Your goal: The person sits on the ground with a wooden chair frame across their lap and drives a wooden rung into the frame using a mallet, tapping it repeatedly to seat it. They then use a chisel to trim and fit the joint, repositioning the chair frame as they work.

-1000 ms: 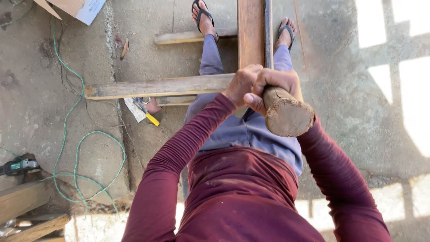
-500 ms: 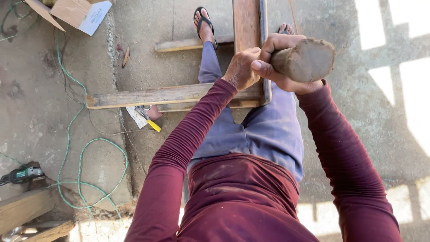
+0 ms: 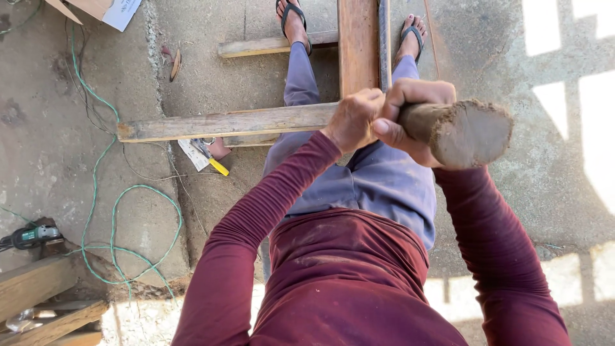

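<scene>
I stand over a wooden frame on the concrete floor. Both hands grip a thick round wooden log point(image 3: 471, 133) raised at chest height, its cut end turned toward the camera. My right hand point(image 3: 410, 109) wraps the log just behind that end. My left hand point(image 3: 352, 118) is closed beside it on the log's far part. Below the hands an upright reddish plank point(image 3: 357, 45) meets a pale cross plank point(image 3: 224, 123). A thin metal rod point(image 3: 384, 38) runs along the reddish plank. My sandalled feet stand on either side of it.
A short batten point(image 3: 269, 45) lies near my left foot. A yellow-handled tool point(image 3: 216, 164) and scraps lie under the cross plank. A green cable point(image 3: 115, 211) loops to a power tool point(image 3: 29, 237) at the left. Timber pieces point(image 3: 38, 301) and a cardboard box point(image 3: 96, 8) sit at the edges.
The log has swung up from my waist to the right and closer to the camera. Both hands stayed on it.
</scene>
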